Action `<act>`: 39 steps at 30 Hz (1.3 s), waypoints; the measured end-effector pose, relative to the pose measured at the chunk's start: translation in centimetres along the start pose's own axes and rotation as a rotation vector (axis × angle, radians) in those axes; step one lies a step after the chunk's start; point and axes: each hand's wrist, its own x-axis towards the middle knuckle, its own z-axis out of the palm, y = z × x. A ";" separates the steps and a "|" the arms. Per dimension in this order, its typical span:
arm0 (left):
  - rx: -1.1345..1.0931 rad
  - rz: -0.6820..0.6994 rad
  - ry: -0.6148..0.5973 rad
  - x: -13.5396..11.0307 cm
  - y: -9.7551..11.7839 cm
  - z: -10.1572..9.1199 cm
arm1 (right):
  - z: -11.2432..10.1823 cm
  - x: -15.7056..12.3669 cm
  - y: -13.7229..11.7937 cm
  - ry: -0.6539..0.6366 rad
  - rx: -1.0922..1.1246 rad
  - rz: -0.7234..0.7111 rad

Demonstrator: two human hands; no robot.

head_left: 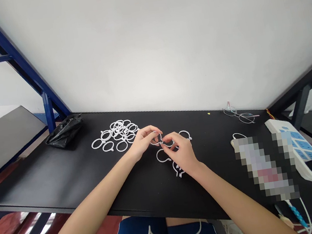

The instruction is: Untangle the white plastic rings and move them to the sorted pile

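Above the black tabletop (143,191), between the two hands, is a white knob-ended ring (156,144) — its knobbed joint facing right, toward the right hand (181,152). The left hand (143,141) pinches the loop between thumb and fingers; the right thumb and forefinger are closed at the joint. A ring pile (120,132) lies left, a loose ring (158,158) just below the grip — nearer the right hand.

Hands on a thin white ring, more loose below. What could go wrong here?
The held ring could slip: the left hand and right hand seem to pinch it by fingertips only.
The loose ring might get knocked, as it lies right beside the right hand.
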 end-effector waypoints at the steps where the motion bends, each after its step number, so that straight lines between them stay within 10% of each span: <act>1: -0.010 -0.008 -0.003 0.0 0.0 0.0 | 0.0 0.0 0.0 0.001 -0.002 -0.001; 27: 0.070 -0.068 -0.104 0.0 -0.5 0.0 | 0.1 0.0 -0.1 0.026 0.029 0.018; 39: 0.274 0.123 -0.150 -0.1 -0.7 0.3 | -0.1 0.0 -0.2 0.019 0.039 0.070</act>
